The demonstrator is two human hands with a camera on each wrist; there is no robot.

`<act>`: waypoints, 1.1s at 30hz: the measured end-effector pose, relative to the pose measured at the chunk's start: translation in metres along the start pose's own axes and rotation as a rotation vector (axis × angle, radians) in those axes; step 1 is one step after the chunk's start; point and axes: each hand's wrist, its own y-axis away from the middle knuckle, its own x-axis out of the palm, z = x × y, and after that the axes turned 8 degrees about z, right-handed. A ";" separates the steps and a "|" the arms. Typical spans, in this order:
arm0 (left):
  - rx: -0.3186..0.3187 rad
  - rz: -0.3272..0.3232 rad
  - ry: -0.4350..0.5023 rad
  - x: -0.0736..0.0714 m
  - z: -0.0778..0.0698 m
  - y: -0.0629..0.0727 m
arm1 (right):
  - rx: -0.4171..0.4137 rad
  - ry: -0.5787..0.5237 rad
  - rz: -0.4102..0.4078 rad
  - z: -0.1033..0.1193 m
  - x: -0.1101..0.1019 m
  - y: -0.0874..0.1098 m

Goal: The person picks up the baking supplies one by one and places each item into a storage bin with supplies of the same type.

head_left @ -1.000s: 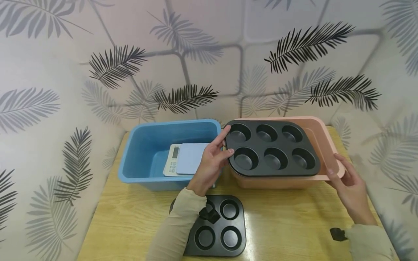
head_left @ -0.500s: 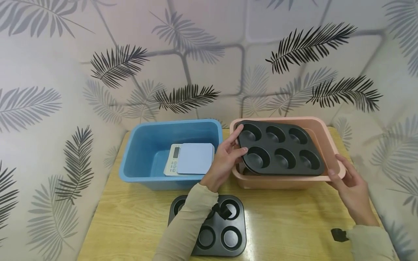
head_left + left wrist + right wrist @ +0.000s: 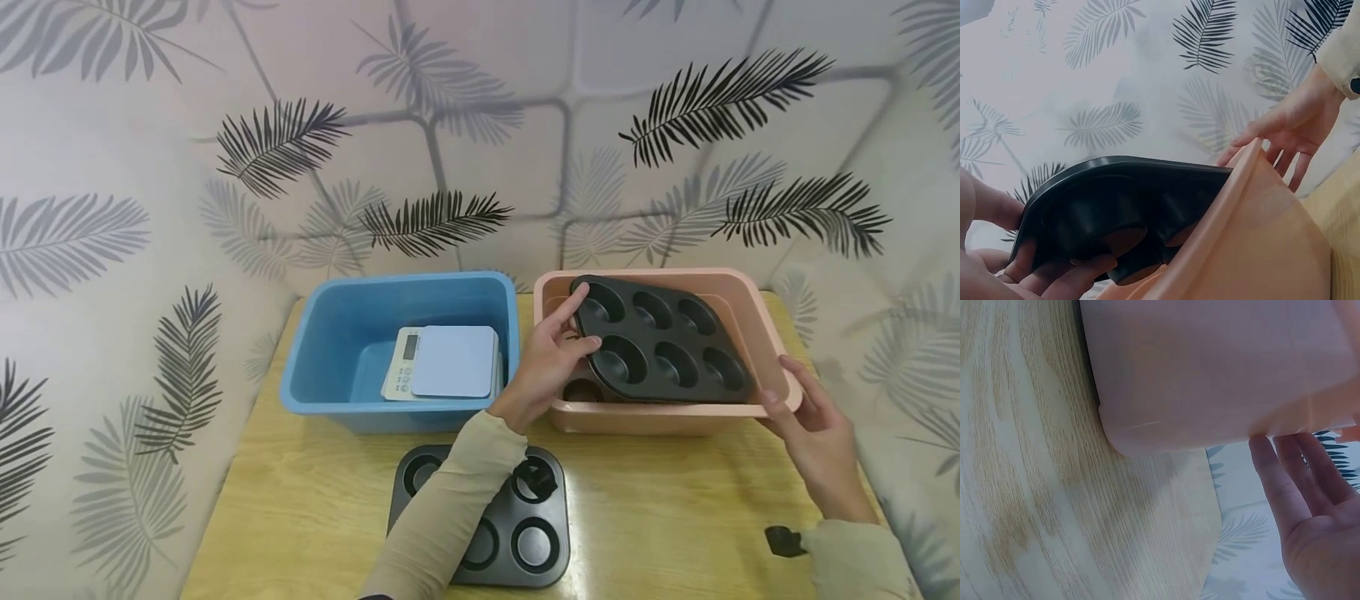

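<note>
My left hand (image 3: 543,371) grips the left end of a dark six-cup muffin tin (image 3: 662,338), its thumb and forefinger on top. In the left wrist view, other fingers reach below the tin (image 3: 1097,215) by a cup. The tin is tilted, left end raised, its right end down inside the pink plastic bin (image 3: 637,423). A dark round shape shows in the bin below the raised end. At the bin's front right corner, my right hand (image 3: 819,450) holds the rim, thumb on top; in the right wrist view, fingertips (image 3: 1261,447) touch its outer wall.
A blue bin (image 3: 318,408) stands left of the pink one, with a white kitchen scale (image 3: 453,362) inside. Another muffin tin (image 3: 551,575) lies on the wooden table (image 3: 300,500) under my left forearm. A leaf-patterned wall covering (image 3: 465,150) rises behind.
My left hand has carried the muffin tin rightward, and its right end has sunk into the pink bin, so the tin now tilts more. My right hand keeps its hold on the rim.
</note>
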 end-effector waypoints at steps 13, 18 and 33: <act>-0.028 -0.034 -0.087 0.006 0.013 -0.014 | -0.017 -0.060 0.008 -0.001 -0.001 -0.002; -0.033 -0.036 -0.110 0.007 0.016 -0.017 | 0.021 -0.045 -0.021 -0.002 -0.002 -0.002; -0.049 -0.023 -0.204 0.013 0.020 -0.020 | -0.008 -0.142 -0.002 -0.001 -0.001 -0.001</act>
